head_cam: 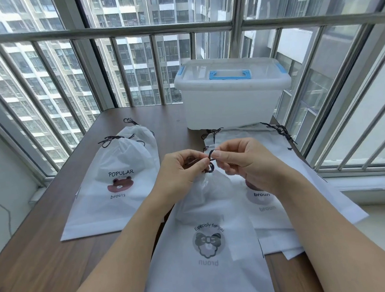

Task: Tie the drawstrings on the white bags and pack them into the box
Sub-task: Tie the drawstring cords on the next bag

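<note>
Head view, left to right: tied white bags [118, 182] stacked flat on table [34, 264]; left hand [180, 167] grip pinching dark drawstring [210, 161] over centre bag [210, 249], right hand [239, 158] grip pinching same cord. Untied bags [281, 184] piled right; lidded box [231, 93] behind, at far table edge.

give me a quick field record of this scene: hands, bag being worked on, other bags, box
left hand: pinches the dark drawstring
right hand: pinches the same drawstring
bag in front: white, neck gathered, lies on the table
left pile: white bags, necks gathered, strings in bows
right pile: white bags lying flat
box: clear plastic, blue handle, lid on, at the far end of the table
</note>
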Demonstrator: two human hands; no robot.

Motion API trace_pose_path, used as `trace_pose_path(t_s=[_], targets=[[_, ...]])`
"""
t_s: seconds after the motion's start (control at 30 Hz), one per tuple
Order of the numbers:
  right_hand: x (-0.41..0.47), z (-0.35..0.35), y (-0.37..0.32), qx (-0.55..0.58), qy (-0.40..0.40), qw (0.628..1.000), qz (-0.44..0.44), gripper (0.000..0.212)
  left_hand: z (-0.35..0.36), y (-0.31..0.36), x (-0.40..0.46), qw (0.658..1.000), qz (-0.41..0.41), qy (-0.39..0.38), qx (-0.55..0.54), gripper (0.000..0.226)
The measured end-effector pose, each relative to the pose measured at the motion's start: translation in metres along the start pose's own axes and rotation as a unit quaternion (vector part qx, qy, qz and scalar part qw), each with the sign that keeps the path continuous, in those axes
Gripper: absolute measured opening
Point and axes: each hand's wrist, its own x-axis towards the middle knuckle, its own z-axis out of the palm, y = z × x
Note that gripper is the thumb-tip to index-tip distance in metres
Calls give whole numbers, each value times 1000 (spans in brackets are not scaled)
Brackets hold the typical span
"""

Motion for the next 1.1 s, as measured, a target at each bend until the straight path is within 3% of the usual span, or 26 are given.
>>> trace_pose_path(t_s=[0.13,0.43,0.6,0.7,0.8,0.97,1.1], targets=[[-1,3,2,-31,-52,998,-3,20,-1,1,-1,999,-9,7,-33,7],[-1,17,6,-100,52,991,-79,7,-2,4,-2,998,-27,24,-59,8],[1,14,9,-80,99,991,-48,20,-1,4,-3,998,-15,23,-56,9],[3,10,13,-29,63,998,-13,35,-1,6,-4,998,-8,14,-61,11],[2,11,15,11,19,1000,12,33,-1,7,-5,998,-3,14,-65,10],[-1,14,9,-56,71,996,2,13,-4,8,-4,999,17,25,-25,9],[1,19,7,-190,103,974,-67,21,-11,8,-2,999,28,7,30,12]])
